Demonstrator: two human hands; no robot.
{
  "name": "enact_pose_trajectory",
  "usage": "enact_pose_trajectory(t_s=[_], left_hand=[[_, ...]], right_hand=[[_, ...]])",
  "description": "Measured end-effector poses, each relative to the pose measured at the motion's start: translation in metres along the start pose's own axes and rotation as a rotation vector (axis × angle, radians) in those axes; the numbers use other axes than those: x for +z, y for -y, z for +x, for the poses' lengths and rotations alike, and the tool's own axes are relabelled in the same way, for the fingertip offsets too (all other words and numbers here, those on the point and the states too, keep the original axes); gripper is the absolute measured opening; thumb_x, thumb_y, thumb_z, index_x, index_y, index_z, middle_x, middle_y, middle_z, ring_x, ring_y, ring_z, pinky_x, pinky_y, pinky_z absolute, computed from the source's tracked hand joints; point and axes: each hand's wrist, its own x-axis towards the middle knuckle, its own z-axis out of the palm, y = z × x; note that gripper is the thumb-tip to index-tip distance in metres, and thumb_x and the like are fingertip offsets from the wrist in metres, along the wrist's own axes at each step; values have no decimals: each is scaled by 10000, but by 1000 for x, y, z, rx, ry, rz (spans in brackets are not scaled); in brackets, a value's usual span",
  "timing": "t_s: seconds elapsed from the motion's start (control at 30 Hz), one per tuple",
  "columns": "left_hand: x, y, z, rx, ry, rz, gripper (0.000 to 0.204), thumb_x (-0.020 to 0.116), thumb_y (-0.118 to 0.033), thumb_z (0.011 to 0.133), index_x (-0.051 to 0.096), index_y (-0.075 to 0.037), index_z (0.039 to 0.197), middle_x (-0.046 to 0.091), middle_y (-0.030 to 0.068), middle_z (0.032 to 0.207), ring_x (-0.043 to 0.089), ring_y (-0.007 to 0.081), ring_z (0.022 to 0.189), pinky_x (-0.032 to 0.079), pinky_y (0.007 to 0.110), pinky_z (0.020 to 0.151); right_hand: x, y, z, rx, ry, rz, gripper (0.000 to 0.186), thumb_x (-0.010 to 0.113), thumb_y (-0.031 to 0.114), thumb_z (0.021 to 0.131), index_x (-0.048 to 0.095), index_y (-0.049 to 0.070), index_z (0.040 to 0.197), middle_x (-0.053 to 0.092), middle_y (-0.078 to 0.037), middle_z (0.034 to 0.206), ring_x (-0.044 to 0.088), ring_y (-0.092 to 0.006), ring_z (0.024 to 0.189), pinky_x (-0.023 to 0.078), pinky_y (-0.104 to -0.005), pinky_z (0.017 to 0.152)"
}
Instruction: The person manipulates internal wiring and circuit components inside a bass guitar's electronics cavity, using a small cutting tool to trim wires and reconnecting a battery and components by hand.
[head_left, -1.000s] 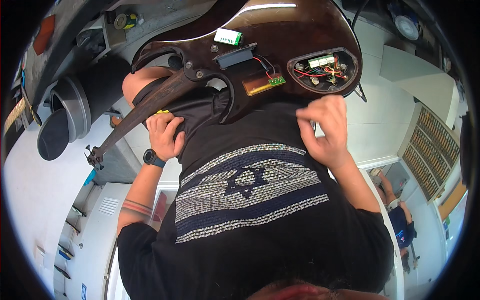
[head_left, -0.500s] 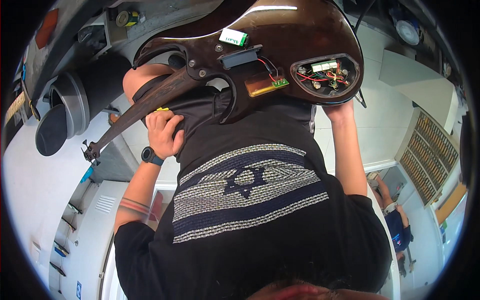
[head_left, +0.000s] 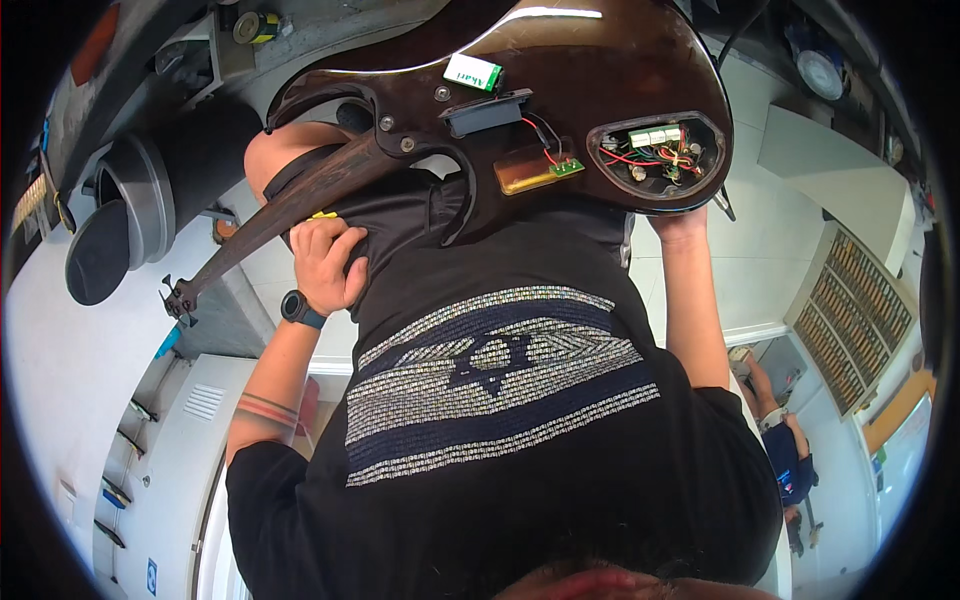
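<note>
A dark brown electric guitar [head_left: 590, 90] lies across my lap with its back up and its neck [head_left: 290, 212] pointing lower left. A white and green rectangular battery [head_left: 472, 72] rests on the back. Beside it, a black battery box [head_left: 487, 113] is joined by red and black wires to a green circuit board [head_left: 567, 168]. The control cavity [head_left: 660, 160] is uncovered and shows wires. My left hand [head_left: 325, 262] rests on my thigh with curled fingers; a bit of yellow shows beyond them. My right hand [head_left: 682, 222] is under the guitar body's near edge, its fingers hidden.
A grey and black bin-like container [head_left: 140, 205] stands at the left. A yellow and dark can [head_left: 255, 27] is at the far left. On the right are a rack of many small slots [head_left: 855, 310] and a pale panel [head_left: 835, 165]. Another person [head_left: 785, 450] is at the lower right.
The guitar and the parts on it have shifted very slightly to the right in the picture. Both hands stay in place. The other person has moved a little.
</note>
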Motion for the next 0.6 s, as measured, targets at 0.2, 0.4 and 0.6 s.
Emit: enact_pose_trajectory(t_s=[0.2, 0.4, 0.6], left_hand=[[-1, 1, 0, 6, -2, 3, 399, 735, -339, 876, 774, -106, 1198, 660, 112, 1161, 609, 358, 1124, 421, 527, 1064], [0, 1, 1, 10, -6, -3, 397, 731, -345, 884, 774, -103, 1195, 660, 111, 1154, 609, 356, 1116, 420, 528, 1061], [1, 0, -2, 9, -8, 6, 395, 730, -346, 884, 774, -102, 1192, 659, 111, 1150, 608, 356, 1113, 422, 528, 1056]], right_hand=[[-8, -7, 5, -57, -19, -36, 559, 536, 504, 1167, 651, 88, 1523, 693, -129, 1528, 670, -327, 1382, 559, -499, 1198], [-27, -6, 31, -116, 222, -2, 570, 568, 510, 1158, 647, 99, 1546, 686, -131, 1557, 681, -324, 1393, 590, -518, 1177], [-33, -1, 47, -195, 330, -41, 559, 622, 501, 1142, 674, 102, 1531, 716, -143, 1526, 709, -326, 1365, 596, -530, 1172]])
